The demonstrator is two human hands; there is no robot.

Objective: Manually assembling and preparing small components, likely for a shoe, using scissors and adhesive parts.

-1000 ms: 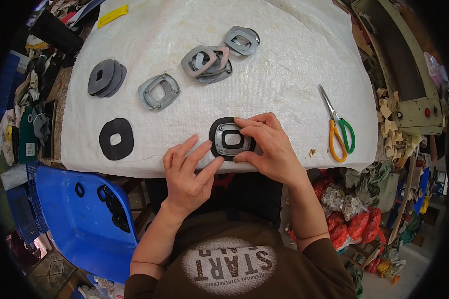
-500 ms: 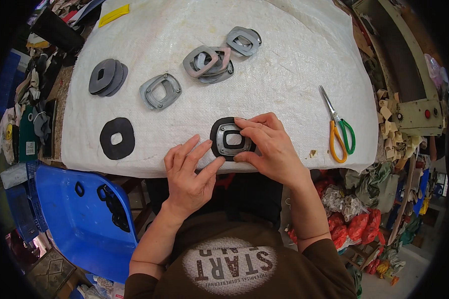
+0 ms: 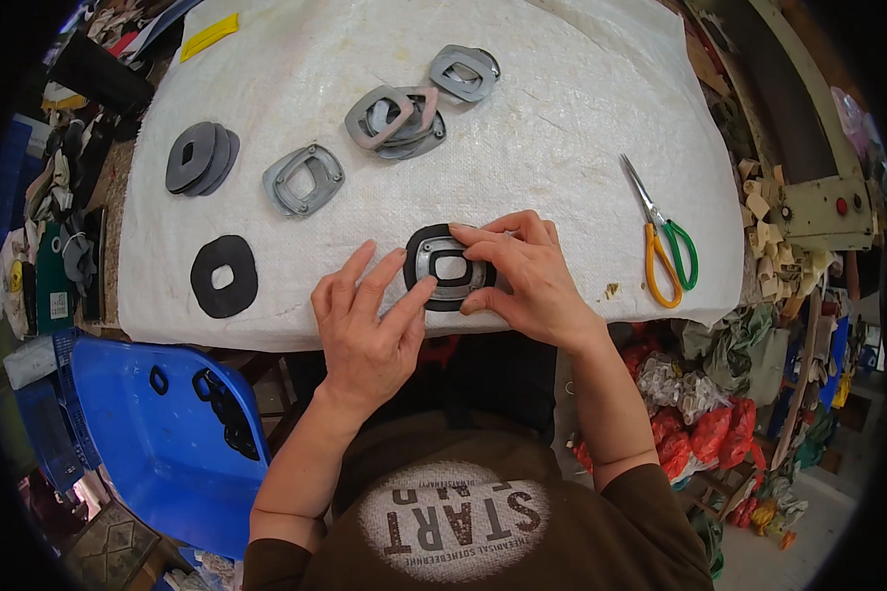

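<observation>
In front of me on the white sheet lies a black rounded-square pad (image 3: 415, 239) with a grey metal frame (image 3: 450, 293) on top of it. A small black ring (image 3: 450, 283) sits inside the frame, around its central opening. My right hand (image 3: 527, 281) grips the frame and pad along their right side, thumb at the near edge and fingers at the far edge. With fingers spread, my left hand (image 3: 370, 325) rests its index fingertip on the frame's left side. Another black pad (image 3: 207, 281) with a central hole lies to the left.
Farther off lie a single metal frame (image 3: 296, 202), piled frames (image 3: 404, 151), more frames (image 3: 471, 91) and stacked grey pads (image 3: 217, 182). Scissors (image 3: 668, 246) with orange and green handles lie right. A blue basin (image 3: 138, 433) holding black rings (image 3: 229, 409) stands lower left.
My left index fingertip has moved from the near-left edge of the pad up onto the frame's left side. My right hand keeps its grip. The whole view has shifted slightly.
</observation>
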